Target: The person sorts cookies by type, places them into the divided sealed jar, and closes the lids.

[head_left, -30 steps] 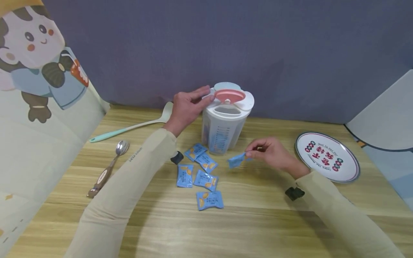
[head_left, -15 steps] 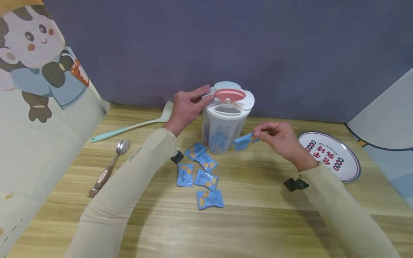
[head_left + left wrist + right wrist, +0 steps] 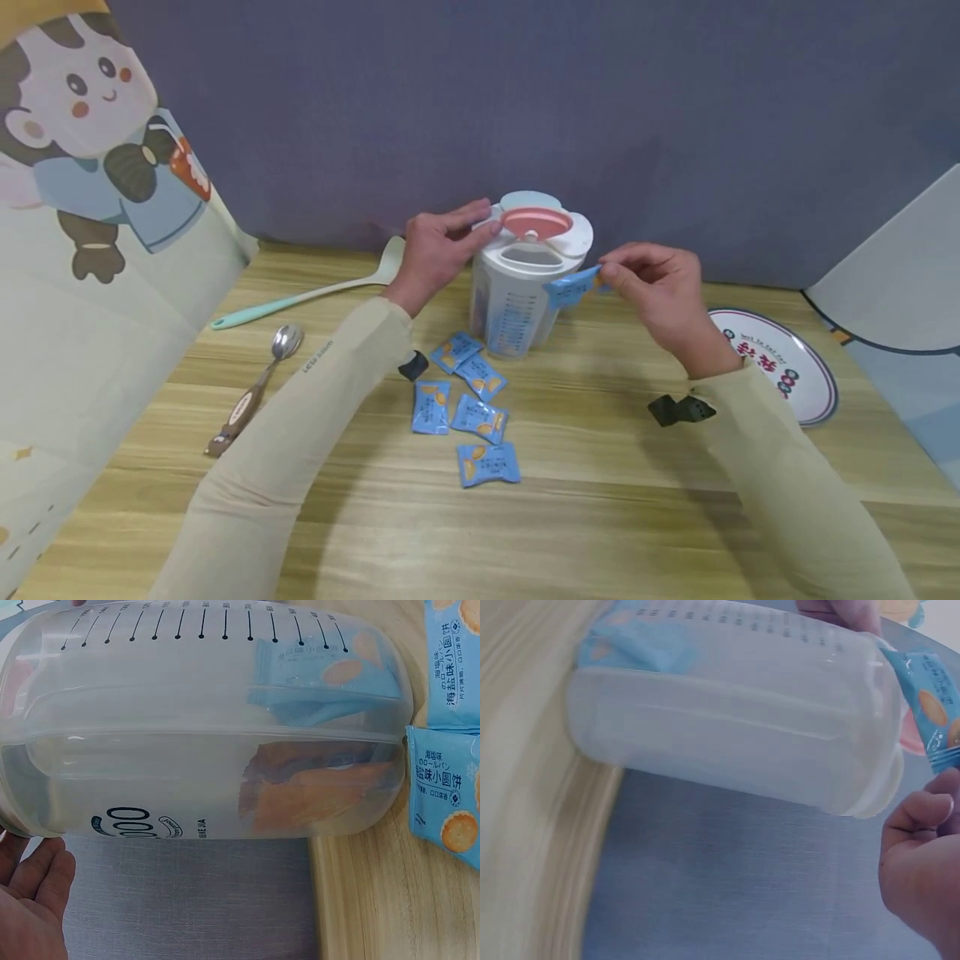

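Observation:
A clear food storage container (image 3: pixel 517 308) with a measuring scale stands upright, its white lid (image 3: pixel 573 242) bearing pink and pale blue ovals. My left hand (image 3: pixel 438 250) rests at the lid's left edge, fingers nearly straight. Thumb and fingers of my right hand (image 3: pixel 656 292) pinch a blue biscuit packet (image 3: pixel 572 287) by one end, in front of the container's upper right side; in the right wrist view this packet (image 3: pixel 930 697) is near the lid. Through the wall, the left wrist view shows a blue packet (image 3: pixel 322 675) and an orange-brown wrapper (image 3: pixel 315 787) in separate compartments.
Several blue biscuit packets (image 3: pixel 480 418) lie before the container. At left are a pale green ladle (image 3: pixel 300 297) and a spoon (image 3: pixel 258 387) with a brown handle. A printed white plate (image 3: pixel 802 379) sits at right, partly behind my right wrist. A grey-blue panel (image 3: pixel 420 108) stands behind.
My right hand has lifted the biscuit packet from just above the table to near the lid's height. The left hand stays on the lid.

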`<action>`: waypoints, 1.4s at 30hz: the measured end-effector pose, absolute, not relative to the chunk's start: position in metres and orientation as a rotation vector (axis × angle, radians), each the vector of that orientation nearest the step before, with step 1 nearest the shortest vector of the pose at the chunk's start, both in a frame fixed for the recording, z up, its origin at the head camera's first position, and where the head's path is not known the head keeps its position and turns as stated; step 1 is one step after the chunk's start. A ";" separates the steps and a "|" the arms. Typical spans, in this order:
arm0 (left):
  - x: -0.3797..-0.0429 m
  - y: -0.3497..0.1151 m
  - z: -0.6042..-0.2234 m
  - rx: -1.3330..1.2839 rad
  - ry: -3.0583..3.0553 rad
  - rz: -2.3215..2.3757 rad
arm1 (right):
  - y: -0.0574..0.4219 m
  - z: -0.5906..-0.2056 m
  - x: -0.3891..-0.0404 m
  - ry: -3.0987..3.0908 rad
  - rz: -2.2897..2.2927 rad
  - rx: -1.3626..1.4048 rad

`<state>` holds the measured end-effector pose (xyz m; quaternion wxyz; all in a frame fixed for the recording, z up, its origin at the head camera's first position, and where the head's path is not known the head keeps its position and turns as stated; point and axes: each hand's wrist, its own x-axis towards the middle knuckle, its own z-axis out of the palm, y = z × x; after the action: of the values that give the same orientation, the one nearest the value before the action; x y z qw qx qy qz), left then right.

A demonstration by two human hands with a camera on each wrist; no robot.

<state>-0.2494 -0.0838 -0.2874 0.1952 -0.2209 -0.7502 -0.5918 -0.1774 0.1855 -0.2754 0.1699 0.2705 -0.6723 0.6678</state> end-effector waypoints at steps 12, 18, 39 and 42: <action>-0.252 -0.081 -0.289 -0.623 -2.107 -1.669 | 0.179 -0.263 -0.187 -1.698 1.978 0.710; -0.250 -0.081 -0.289 -0.630 -2.124 -1.660 | 0.172 -0.258 -0.195 -1.612 1.959 0.699; -0.249 -0.083 -0.288 -0.598 -2.136 -1.688 | 0.153 -0.252 -0.200 -1.799 1.827 0.692; -0.249 -0.084 -0.289 -0.607 -2.122 -1.691 | 0.153 -0.253 -0.201 -1.800 1.835 0.700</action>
<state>-0.2494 -0.0838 -0.2887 0.1796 -0.2148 -0.7508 -0.5982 -0.2012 0.1528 -0.2534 0.2367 0.2552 -0.6565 0.6693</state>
